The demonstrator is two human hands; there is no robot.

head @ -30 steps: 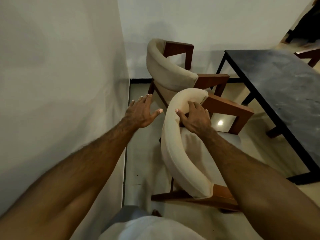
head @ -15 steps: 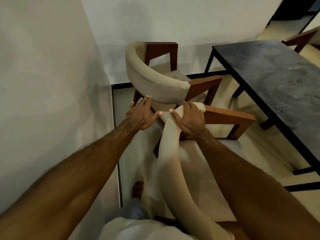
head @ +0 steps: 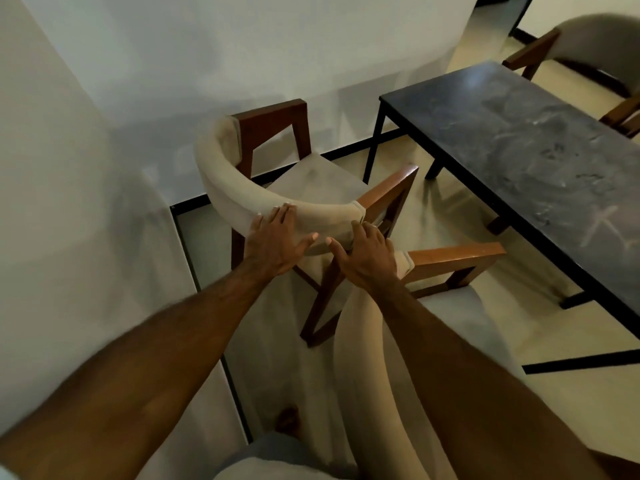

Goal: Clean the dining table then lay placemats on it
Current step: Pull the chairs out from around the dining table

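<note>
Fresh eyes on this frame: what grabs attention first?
Two bare forearms reach up the middle: the left hand lies flat on the far cream-upholstered wooden armchair in the corner, and the right hand grips the near matching armchair. At right stands a long dark marbled tabletop on black legs.
</note>
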